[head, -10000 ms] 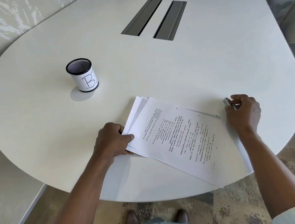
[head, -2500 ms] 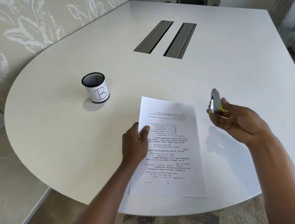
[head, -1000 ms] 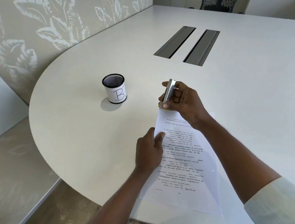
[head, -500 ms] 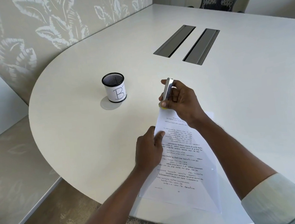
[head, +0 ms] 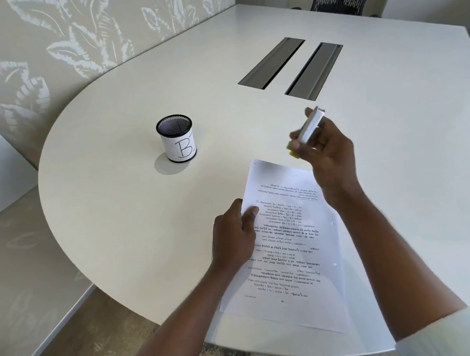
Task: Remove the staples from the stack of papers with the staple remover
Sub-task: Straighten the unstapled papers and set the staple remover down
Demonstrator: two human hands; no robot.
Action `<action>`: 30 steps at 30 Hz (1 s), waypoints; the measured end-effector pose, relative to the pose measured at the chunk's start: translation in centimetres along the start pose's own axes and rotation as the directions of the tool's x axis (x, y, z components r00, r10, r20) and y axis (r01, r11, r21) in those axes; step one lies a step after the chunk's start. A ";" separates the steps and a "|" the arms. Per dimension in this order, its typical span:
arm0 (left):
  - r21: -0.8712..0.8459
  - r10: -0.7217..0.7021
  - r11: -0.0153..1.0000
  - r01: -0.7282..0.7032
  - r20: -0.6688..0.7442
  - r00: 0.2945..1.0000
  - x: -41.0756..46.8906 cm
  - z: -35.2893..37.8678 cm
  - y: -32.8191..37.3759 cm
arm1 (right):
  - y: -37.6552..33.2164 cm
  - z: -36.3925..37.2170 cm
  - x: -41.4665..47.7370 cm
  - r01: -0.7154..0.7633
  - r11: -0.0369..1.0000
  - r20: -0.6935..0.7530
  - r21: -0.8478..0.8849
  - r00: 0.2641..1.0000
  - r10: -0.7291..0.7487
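The stack of papers (head: pixel 289 245) is lying flat, nearer than the mesh pen cup (head: pixel 177 139) and to its right. The left hand (head: pixel 235 240) is gripping its edge, thumb on top. The right hand (head: pixel 325 155) is clasping the staple remover (head: pixel 308 126) in the air, right of the cup. Biting in at a slant is risking a torn corner, and a slackening thumb is risking a slide. The sheets are thin and limp, the remover slim and metallic with a yellow tip, the table (head: pixel 115 222) smooth and pale.

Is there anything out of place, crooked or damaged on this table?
Nothing stands out. The papers lie flat, only slightly slanted, held by the left hand; the right hand holds the staple remover near their far corner; the cup stands upright.
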State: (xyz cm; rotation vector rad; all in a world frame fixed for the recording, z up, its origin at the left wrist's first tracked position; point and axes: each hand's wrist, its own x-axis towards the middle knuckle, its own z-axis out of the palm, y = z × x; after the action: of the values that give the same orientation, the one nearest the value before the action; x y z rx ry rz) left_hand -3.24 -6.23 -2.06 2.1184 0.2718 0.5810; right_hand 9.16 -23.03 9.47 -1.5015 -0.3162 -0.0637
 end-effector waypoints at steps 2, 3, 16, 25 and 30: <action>0.016 0.006 1.000 -0.007 0.014 1.000 -0.1 0.0 0.3 | 0.2 -1.8 -1.0 -0.043 0.983 -0.067 -0.177 0.997 0.032; 0.031 0.012 0.999 -0.013 0.016 1.000 -0.1 -0.1 0.3 | 0.5 -2.7 -1.6 -0.082 0.963 -0.107 -0.258 0.993 0.056; 0.075 0.018 0.997 -0.018 -0.007 1.000 -0.1 0.0 0.4 | 5.4 -10.8 -8.4 -0.389 0.472 -0.458 -0.791 0.888 -0.035; 0.086 -0.011 0.996 0.010 0.009 1.000 0.0 -0.1 0.8 | 6.5 -11.1 -9.9 -0.459 0.387 -0.507 -0.800 0.862 -0.025; 0.085 -0.021 0.996 0.020 0.011 1.000 0.0 -0.1 1.0 | 7.2 -11.1 -10.0 -0.452 0.333 -0.501 -0.827 0.862 -0.074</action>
State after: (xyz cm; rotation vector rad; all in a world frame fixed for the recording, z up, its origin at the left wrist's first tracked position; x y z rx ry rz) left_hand -3.29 -6.74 -1.18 2.1973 0.3167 0.5533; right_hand 3.14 -34.99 -0.33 -2.6279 0.4270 -0.4845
